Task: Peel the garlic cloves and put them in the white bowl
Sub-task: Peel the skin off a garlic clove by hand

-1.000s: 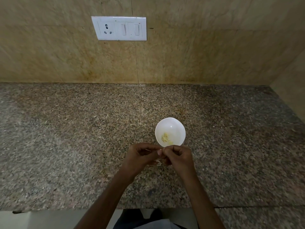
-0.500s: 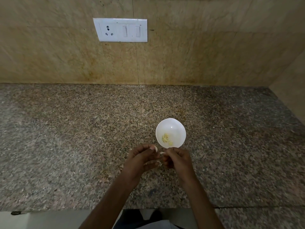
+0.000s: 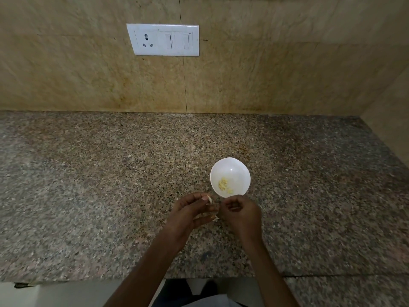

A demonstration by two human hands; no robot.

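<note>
The person is working over a speckled granite bench (image 3: 110, 173), with both hands raised just above it and close together. The left hand (image 3: 190, 214) is pinching a pale garlic clove (image 3: 209, 199) at its fingertips, so that grip is closed on the clove. The right hand (image 3: 240, 212) is facing it with its fingers curled in and their tips just beside the clove. Whether that grip is pinching a shred of skin or only nearing it is too small to tell. A pale scrap of papery skin (image 3: 215, 218) is showing just below the two grips, between the hands. The clove is too small in view for its long axis to be read. The white bowl (image 3: 238, 171) is sitting on the bench just beyond the grips, ahead of them and a little to the right, and its near rim is almost meeting the right hand's knuckles. A few yellowish peeled cloves (image 3: 224, 185) are already lying in the near side of the bowl. The peeling appears to be under way rather than finished. The right hand is nearer the bowl, but the left is carrying the clove, so the drop will probably call for a short reach forward and rightward from the left grip, or a handover first.
</note>
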